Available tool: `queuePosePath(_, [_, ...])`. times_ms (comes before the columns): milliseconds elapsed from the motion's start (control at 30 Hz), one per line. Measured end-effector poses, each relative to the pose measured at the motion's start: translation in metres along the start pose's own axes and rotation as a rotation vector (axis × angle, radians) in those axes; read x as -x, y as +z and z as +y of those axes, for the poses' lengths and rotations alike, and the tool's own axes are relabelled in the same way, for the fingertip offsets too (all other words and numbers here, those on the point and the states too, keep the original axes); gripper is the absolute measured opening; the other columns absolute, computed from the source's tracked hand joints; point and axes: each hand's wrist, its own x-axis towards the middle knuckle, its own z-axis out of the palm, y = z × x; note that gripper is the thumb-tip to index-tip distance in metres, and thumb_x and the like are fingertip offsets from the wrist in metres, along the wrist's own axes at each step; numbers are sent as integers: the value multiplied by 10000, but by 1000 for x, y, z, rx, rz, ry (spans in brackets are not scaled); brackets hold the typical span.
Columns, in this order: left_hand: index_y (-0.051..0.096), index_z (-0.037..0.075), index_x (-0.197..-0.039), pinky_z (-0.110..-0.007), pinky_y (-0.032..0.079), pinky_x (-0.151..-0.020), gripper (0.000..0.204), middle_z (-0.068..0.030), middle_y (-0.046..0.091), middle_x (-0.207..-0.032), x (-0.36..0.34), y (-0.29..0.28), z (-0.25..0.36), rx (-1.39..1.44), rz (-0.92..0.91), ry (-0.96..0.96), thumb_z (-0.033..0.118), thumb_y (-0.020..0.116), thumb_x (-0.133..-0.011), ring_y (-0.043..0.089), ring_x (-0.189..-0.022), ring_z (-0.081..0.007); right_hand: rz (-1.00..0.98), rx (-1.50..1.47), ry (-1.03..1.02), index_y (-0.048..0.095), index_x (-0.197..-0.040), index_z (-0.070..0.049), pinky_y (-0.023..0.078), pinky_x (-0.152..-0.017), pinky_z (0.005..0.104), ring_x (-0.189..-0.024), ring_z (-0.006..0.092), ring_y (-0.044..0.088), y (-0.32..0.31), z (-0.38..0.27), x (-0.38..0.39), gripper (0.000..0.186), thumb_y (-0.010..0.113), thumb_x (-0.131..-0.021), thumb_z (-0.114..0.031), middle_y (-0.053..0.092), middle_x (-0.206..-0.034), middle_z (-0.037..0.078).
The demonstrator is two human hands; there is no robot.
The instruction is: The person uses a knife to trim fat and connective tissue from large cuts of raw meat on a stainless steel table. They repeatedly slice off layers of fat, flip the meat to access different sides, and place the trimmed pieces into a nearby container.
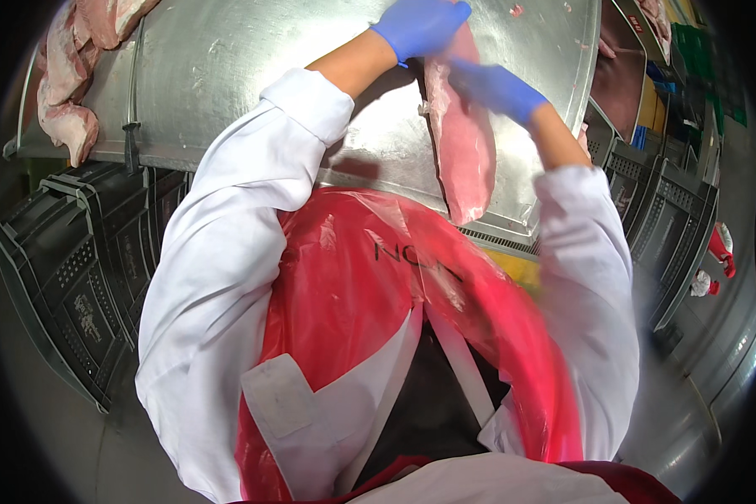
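A long, pale pink strip of meat, like a pork loin (pixel 464 155), lies lengthwise on the metal work table (pixel 244 76), its near end by the table's front edge. At its far end my left hand (pixel 418 30), in a blue glove, is closed on the meat, the fingers partly hidden. My right hand (pixel 497 89), also blue-gloved, reaches across from the right and touches the meat's upper part. Motion smears its fingers, and I cannot make out whether it holds anything.
Several pieces of raw meat (pixel 65 80) lie at the table's far left, beyond a metal divider. Black plastic crates (pixel 80 277) stand below on the left, and more dark crates (pixel 668 218) on the right. A metal tray (pixel 620 71) stands at the upper right.
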Motion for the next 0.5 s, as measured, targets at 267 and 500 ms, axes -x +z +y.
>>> queuePosePath(267, [687,50,-1030,-473,550,-764,241,-217,711,-984,13,-17,3,666,90,-458,238,572,-934,693,-923,-396,-222,-47,94,375,-1559,-365,474,-585,294,-565,119,466,-10,12,80,672,561,-946,-160,624,-790,56])
queuePosePath(500, [615,31,-1010,-494,535,-715,183,-213,690,-884,11,-34,7,69,188,-72,158,572,-886,674,-840,-422,-161,75,30,306,-1588,-335,533,-682,383,-646,244,609,26,-6,77,707,553,-951,-154,663,-804,152])
